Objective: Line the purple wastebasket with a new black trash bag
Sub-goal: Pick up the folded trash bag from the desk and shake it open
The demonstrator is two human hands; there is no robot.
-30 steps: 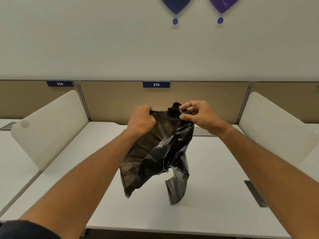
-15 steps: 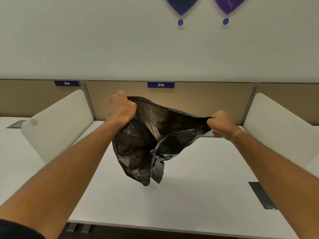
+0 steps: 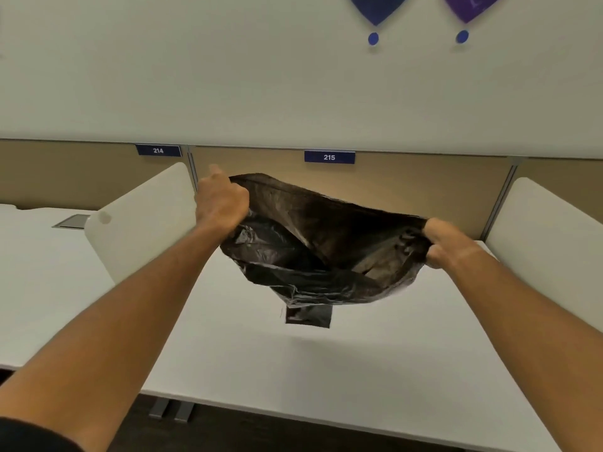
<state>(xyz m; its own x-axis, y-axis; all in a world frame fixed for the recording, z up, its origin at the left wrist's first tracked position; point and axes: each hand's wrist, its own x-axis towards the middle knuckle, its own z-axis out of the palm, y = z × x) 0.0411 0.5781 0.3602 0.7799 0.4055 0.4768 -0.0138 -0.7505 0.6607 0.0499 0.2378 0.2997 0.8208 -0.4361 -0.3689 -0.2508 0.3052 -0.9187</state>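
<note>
A black trash bag [image 3: 313, 252] hangs in the air above the white desk [image 3: 326, 360], its mouth pulled wide and facing me. My left hand [image 3: 220, 203] grips the bag's rim at the upper left. My right hand [image 3: 445, 243] grips the rim at the right, a bit lower. The bag billows between the hands, with a folded flap dangling under it. No purple wastebasket is in view.
White divider panels stand at the left [image 3: 143, 216] and right [image 3: 551, 243] of the desk. A tan back panel carries number plates 214 and 215 [image 3: 329, 157]. A cable hatch [image 3: 71, 221] sits in the neighbouring desk at left. The desk's front edge shows dark floor below.
My hands have drawn far apart from a bunched grip, spreading the bag's mouth open. The bag now billows wide and has lifted off the desk.
</note>
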